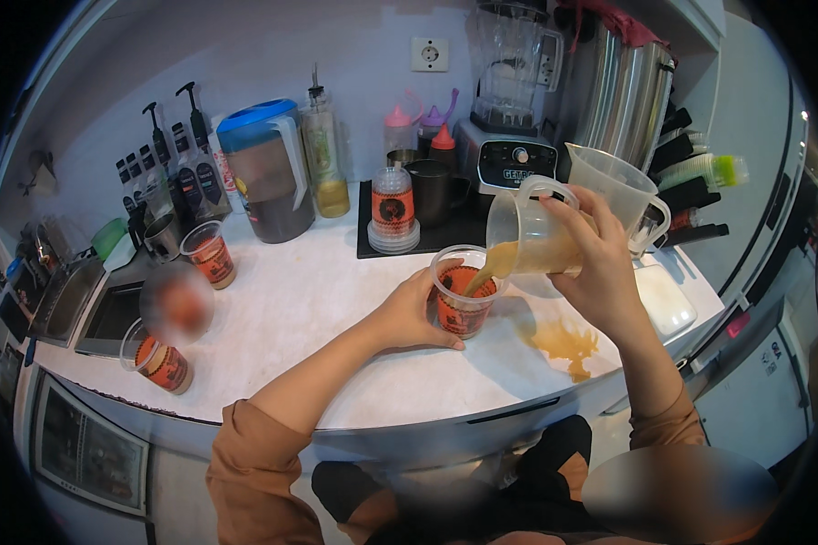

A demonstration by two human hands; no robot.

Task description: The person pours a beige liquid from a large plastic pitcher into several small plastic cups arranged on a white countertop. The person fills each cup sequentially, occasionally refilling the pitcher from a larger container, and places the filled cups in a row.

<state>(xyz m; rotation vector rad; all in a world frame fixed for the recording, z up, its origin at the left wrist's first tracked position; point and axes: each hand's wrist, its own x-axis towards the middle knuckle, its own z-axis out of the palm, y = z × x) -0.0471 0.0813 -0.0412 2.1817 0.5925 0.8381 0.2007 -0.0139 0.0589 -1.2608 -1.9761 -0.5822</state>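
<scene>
White countertop [336,300] bears an amber spill [565,345]. Right hand [600,263] grips the tilted plastic measuring jug [532,232] by its body, pouring; likely light, slippery. Left hand [409,313] wraps the flimsy printed cup [462,295] standing mid-counter.

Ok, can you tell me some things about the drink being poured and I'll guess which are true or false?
1. The right hand tips a clear plastic measuring jug of orange-brown liquid. True.
2. The liquid pours into a blue glass bowl. False: it pours into a clear plastic cup with an orange printed band.
3. The left hand holds that cup steady on the white counter. True.
4. The counter is dry. False: an orange-brown spill lies right of the cup.
5. A second clear jug stands behind the right hand. True.
</scene>
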